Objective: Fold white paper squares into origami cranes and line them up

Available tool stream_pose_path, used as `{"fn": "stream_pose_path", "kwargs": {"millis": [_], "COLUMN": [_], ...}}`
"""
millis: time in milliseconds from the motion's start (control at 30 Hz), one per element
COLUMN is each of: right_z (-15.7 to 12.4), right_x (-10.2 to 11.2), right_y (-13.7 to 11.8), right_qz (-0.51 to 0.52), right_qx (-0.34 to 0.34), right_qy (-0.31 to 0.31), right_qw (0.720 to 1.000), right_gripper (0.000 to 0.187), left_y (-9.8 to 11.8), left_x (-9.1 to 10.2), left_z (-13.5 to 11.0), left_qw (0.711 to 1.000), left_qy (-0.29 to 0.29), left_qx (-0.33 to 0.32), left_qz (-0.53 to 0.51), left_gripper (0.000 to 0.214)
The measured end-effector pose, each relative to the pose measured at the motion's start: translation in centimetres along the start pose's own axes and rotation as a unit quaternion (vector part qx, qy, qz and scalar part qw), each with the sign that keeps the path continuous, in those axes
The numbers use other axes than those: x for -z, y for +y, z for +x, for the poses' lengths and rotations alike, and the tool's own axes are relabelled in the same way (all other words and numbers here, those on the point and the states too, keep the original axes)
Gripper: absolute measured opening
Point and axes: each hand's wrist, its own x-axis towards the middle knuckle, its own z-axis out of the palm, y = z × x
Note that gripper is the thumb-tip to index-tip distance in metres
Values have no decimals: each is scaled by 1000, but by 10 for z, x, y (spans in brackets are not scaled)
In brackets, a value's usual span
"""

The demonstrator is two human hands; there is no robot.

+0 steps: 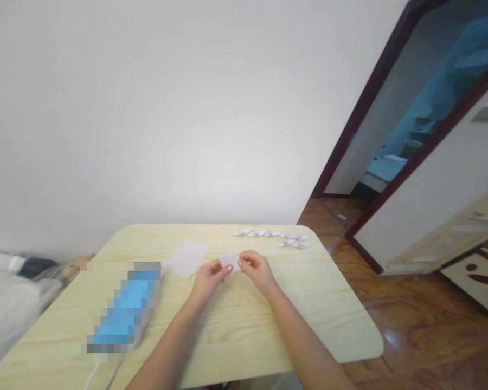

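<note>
The person's left hand (pixel 209 280) and right hand (pixel 258 271) are raised just above a pale pine-grain table (pixel 268 338), close together near its middle. Their fingertips (pixel 229 268) are pressed together in a pinch on opposite edges of a small square of white paper (pixel 230 261), which is being held in the air between the hands, and the remaining fingers are curled in rather than spread. A larger sheet of white paper (pixel 185 259) is lying flat just beyond the left hand. Farther along the table's back edge, a cluster of small origami cranes (pixel 270 233) is sitting well beyond the right hand. A pixelated blue object (pixel 124 306) is lying near the left forearm, too blurred to identify, with a white cable (pixel 93 375) running off the table's near edge. Past the table, a polished wooden floor (pixel 415 319) is stretching toward an open white door (pixel 427 200)
</note>
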Motion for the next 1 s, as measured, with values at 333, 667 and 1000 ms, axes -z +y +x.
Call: {"fn": "stream_pose_path", "kwargs": {"millis": [333,667,1000], "right_z": [0,-3,-5], "right_x": [2,1,-1], "right_y": [-3,-5,-7], "right_qz": [-103,-131,-134], "right_qx": [54,104,98], "right_qy": [12,-13,-11], "right_qw": [993,986,986], "right_gripper": [9,9,8], "left_y": [-11,-6,-6], "left_x": [0,2,2], "left_z": [5,1,-1], "left_qw": [993,991,988], "left_qy": [61,63,71], "left_qx": [-86,-115,-125], "left_qz": [-45,37,58], "left_gripper": [31,18,19]}}
